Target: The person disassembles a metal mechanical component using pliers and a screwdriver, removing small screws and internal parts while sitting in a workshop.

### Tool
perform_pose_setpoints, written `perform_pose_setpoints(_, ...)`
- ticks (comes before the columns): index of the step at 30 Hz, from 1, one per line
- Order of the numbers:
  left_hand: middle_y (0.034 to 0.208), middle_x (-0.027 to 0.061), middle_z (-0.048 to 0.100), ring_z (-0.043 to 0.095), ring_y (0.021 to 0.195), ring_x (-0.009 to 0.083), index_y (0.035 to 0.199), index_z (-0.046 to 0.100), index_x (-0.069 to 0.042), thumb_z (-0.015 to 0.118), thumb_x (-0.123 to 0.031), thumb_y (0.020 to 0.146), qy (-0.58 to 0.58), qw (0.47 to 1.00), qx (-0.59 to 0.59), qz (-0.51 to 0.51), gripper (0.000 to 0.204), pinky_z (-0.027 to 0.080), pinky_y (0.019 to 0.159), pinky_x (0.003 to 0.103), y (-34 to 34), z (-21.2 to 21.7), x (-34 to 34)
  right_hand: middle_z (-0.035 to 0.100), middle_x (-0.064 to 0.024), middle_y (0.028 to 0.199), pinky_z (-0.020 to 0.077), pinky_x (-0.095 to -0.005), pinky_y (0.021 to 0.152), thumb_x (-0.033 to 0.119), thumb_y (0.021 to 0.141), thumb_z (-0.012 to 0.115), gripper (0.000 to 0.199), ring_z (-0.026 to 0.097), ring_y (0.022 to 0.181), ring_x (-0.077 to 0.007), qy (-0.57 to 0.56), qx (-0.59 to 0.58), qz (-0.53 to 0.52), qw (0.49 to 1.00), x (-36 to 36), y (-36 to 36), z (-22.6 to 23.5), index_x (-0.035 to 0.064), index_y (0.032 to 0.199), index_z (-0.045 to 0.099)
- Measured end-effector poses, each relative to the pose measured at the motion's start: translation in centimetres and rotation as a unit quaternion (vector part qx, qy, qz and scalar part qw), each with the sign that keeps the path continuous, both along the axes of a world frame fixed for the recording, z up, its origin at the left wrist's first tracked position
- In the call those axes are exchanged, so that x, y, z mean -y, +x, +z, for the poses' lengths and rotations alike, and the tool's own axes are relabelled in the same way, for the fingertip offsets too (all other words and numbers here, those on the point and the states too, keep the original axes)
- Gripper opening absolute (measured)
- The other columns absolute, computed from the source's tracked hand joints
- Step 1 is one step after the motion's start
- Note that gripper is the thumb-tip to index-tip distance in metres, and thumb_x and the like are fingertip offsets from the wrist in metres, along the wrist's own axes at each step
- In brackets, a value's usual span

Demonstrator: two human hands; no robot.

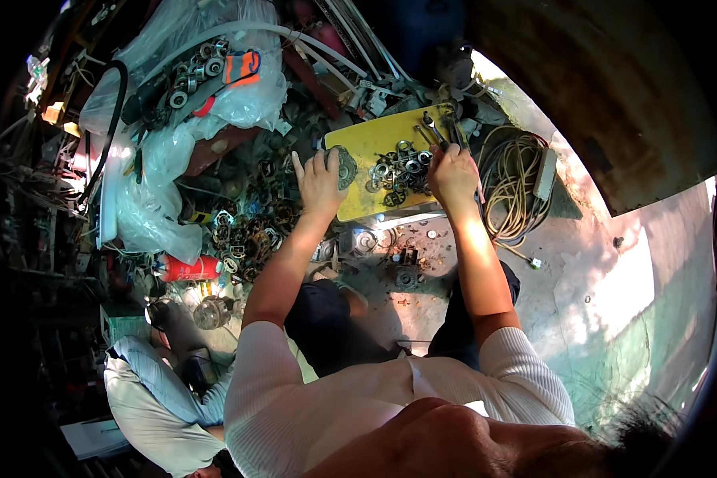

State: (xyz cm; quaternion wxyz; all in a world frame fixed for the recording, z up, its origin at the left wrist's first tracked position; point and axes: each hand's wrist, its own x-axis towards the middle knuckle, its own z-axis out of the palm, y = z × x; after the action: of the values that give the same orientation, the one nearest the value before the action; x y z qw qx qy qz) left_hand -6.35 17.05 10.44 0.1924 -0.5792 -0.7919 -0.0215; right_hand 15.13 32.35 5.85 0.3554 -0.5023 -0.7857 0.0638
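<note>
A yellow board (357, 142) lies in front of me, with a heap of small metal rings and bearings (402, 169) on it. At its left edge my left hand (319, 185) grips a round, grey, grimy metal part (346, 167), its index finger stretched out. On the far side of the heap from it, my right hand (452, 179) is closed at the board's right edge. Whatever its fingers hold is hidden from view. Just beyond those fingers lie metal hand tools (430, 125), which look like wrenches.
Dark metal parts (251, 239) are piled left of the board. Clear plastic sheeting (251, 103) with more bearings (190, 80) lies beyond. A coiled cable (518, 183) rests at right. Near my left are a red can (187, 268) and another person (163, 406).
</note>
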Motion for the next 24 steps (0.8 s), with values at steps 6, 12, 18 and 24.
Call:
perform_pose_setpoints(6,0.132,0.022,0.05,0.051,0.118,0.0366,0.133,0.046,-0.006,0.084,-0.032,0.065,-0.014,0.999,0.006,0.039,0.082,0.021,0.115,0.056,2.2,-0.8,0.5,0.065,-0.0252,0.082,0.0484,-0.0499,0.068,0.028,0.097,0.054,0.028,0.064,0.082,-0.0451,-0.239,-0.153,0.166,0.944,3.8,1.0,4.5,0.0006,0.103,0.051)
perform_pose_setpoints(12,0.134,0.0275,0.051,0.051,0.122,0.042,0.124,0.054,-0.004,0.063,-0.014,0.083,0.104,0.992,0.031,0.064,0.044,0.029,0.112,0.052,3.2,-3.4,0.2,0.053,0.0007,0.08,0.0392,-0.0238,0.066,0.027,0.102,0.051,0.036,0.045,0.073,-0.0077,-0.441,-0.282,0.268,0.809,7.7,1.5,3.7,-0.005,0.118,0.056)
perform_pose_setpoints(18,0.129,0.0248,0.056,0.057,0.116,0.0389,0.117,0.056,-0.007,0.065,-0.009,0.08,0.117,0.987,0.086,0.064,0.038,0.027,0.113,0.053,3.1,-1.8,0.4,0.068,-0.0129,0.099,0.048,-0.0274,0.081,0.025,0.1,0.053,0.034,0.061,0.089,-0.0131,-0.439,-0.262,0.258,0.82,8.6,1.9,2.7,-0.0019,0.12,0.059)
perform_pose_setpoints(24,0.115,0.018,0.062,0.062,0.104,0.0351,0.116,0.052,-0.006,0.076,-0.008,0.071,0.003,0.981,0.181,0.073,0.051,0.029,0.112,0.052,2.4,1.8,-0.3,0.064,-0.0118,0.088,0.0465,-0.0278,0.07,0.022,0.099,0.055,0.034,0.058,0.078,-0.0121,-0.375,-0.252,0.259,0.854,9.5,0.2,4.9,-0.003,0.122,0.059)
